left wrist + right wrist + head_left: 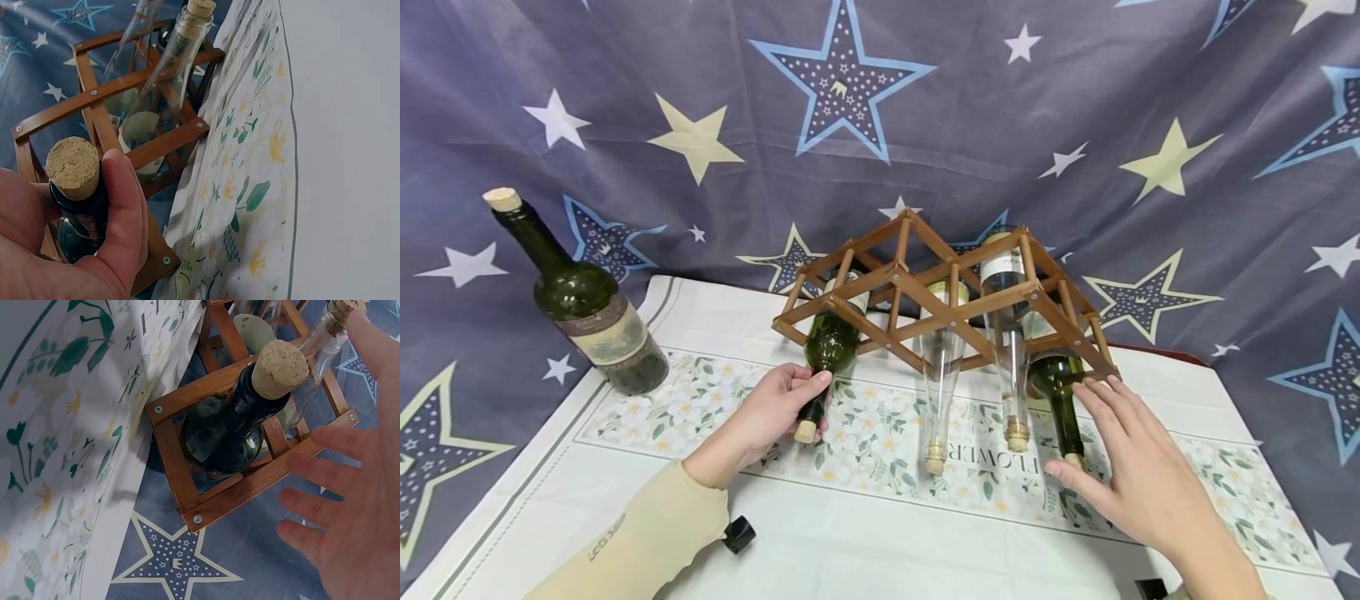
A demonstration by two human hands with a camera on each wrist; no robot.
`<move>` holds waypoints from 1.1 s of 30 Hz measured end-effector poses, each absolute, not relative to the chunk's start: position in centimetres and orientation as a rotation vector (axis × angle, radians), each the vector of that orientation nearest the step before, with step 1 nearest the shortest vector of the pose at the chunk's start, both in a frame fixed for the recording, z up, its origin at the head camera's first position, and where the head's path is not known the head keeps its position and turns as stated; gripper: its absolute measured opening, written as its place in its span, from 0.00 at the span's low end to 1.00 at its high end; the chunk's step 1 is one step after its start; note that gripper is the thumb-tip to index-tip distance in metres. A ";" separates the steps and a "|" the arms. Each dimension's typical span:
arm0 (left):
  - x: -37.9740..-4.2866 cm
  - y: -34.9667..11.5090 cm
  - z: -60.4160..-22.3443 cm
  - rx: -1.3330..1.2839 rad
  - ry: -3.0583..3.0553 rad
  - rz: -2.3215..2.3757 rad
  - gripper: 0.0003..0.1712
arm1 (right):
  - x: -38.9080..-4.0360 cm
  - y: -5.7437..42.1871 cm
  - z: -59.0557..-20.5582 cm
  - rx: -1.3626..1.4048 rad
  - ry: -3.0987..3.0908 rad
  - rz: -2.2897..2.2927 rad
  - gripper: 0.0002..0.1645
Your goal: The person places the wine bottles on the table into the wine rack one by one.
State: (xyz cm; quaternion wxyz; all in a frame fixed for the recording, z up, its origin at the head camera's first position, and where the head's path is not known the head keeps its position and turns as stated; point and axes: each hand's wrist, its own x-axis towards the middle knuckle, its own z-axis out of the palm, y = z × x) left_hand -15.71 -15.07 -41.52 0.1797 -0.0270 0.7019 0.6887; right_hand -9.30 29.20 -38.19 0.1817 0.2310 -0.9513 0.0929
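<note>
A wooden lattice wine rack (952, 323) stands on the table with several corked bottles lying in it, necks toward me. My left hand (786, 404) grips the neck of a dark green wine bottle (832, 340) in the rack's left end; its cork (73, 167) shows above the fingers in the left wrist view. At the right end lies another green wine bottle (225, 434). Beside it my right hand (1138, 467) is spread, its fingertips close to the rack's right edge; contact is unclear. Two clear glass bottles (940, 358) (1007, 350) lie between the green ones.
A corked green wine bottle (598, 308) with a label stands upright at the table's left. White cloth with a flowered band (880, 417) covers the table. Behind the rack hangs a star-patterned curtain (700, 75).
</note>
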 end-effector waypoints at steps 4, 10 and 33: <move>-16.0 -15.0 -41.6 -0.062 1.992 1.948 0.32 | -9.4 29.2 -38.2 0.659 -2.676 0.266 0.59; -16.3 -15.0 -41.4 -0.072 2.002 1.934 0.30 | -9.4 29.2 -38.2 0.660 -2.678 0.265 0.59; -16.5 -15.0 -41.6 -0.088 2.035 1.908 0.34 | -9.2 29.2 -38.0 0.651 -2.679 0.262 0.59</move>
